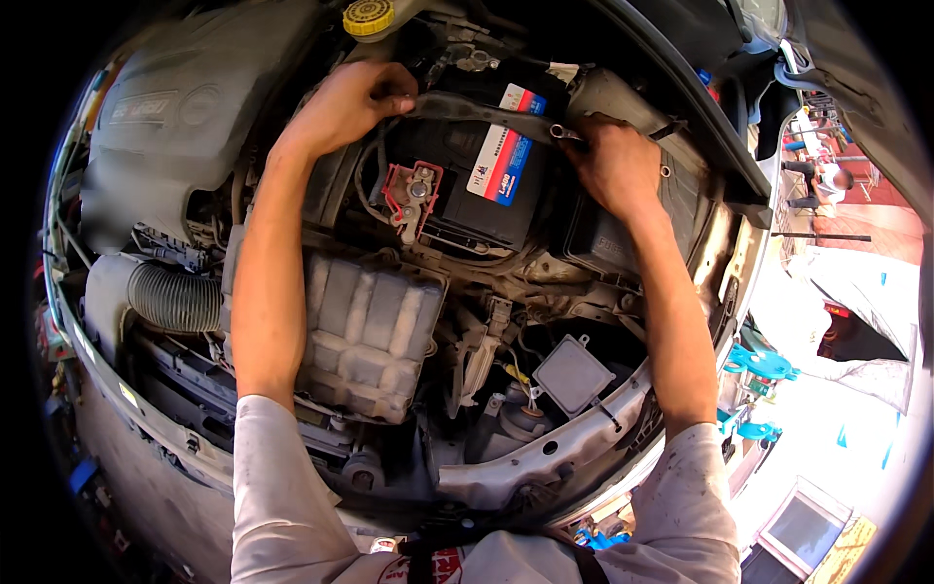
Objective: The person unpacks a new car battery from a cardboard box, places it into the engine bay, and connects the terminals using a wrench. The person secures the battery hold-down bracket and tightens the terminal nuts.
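Note:
A black car battery (455,146) with a red, white and blue label sits in the engine bay. Across its top runs a dark battery hold-down bar (457,107), with a metal-rimmed hole at its right end. My left hand (345,107) has thumb and fingers curled together at the bar's left end. At the other end, my right hand (620,165) is closed round the bar beside the hole, fingers partly hidden underneath. Between my forearms, a red-framed terminal clamp (415,195) sits at the battery's near left corner, with a cable beside it.
A grey engine cover (185,117) lies to the left, below it a ribbed air hose (175,297). The ribbed air filter box (365,336) is near my left forearm. A black fuse box (608,234) sits under my right wrist. A yellow cap (369,16) stands behind; another person (830,183) is far right.

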Demonstrator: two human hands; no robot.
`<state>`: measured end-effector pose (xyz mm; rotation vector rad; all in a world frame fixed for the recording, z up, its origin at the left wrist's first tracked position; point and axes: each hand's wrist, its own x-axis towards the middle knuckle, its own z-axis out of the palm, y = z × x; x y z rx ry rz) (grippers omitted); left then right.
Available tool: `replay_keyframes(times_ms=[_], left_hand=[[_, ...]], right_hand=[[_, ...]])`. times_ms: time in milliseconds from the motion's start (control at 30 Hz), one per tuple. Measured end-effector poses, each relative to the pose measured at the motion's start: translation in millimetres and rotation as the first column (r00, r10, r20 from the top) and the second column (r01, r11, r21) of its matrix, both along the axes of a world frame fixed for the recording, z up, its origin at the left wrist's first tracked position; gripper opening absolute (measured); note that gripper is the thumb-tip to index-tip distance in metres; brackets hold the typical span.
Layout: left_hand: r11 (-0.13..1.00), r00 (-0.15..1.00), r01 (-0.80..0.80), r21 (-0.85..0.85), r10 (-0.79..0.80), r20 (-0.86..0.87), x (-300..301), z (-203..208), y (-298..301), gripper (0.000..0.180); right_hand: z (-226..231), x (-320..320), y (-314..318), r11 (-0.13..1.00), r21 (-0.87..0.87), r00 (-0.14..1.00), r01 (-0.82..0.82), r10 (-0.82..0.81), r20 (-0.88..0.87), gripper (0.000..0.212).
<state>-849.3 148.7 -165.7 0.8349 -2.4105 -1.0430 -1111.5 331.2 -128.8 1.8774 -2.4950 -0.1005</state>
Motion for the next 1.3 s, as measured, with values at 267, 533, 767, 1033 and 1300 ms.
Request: replay_keyframes(times_ms=[267,533,767,1033,1300], left_hand=[[0.998,0.999,0.023,0.060,-0.021,-0.030,-2.1,-5.2,-5.6,0.012],[0.997,0.999,0.001,-0.083,0.003,0.046,-8.3,-4.7,0.2,0.013],[0.998,0.998,0.005,-0.065,-0.001,0.061,-10.2,-11.5,-5.6,0.012],[0.985,0.996,-0.092,0.145,0.089,0.024,-8.8,-9.6,-3.0,0.028],[0.999,0.990,-0.046,-0.020,0.048,0.133,-9.3,-9.8,-7.0,0.031]], right_hand=[[-1.4,4.9,7.2,0.977,-0.193,0.991,-0.086,0.103,0.081,0.032],[4.8,11.3,5.5,0.981,-0.069,0.983,-0.182,0.183,0.017,0.047],[-3.6,7.2,6.0,0.975,-0.133,0.982,-0.176,0.183,0.043,0.044],[-5.7,6.5,3.6,0.976,-0.155,0.985,-0.153,0.164,0.056,0.043],[-9.4,9.4,6.0,0.952,-0.242,0.977,-0.187,0.206,0.053,0.042]])
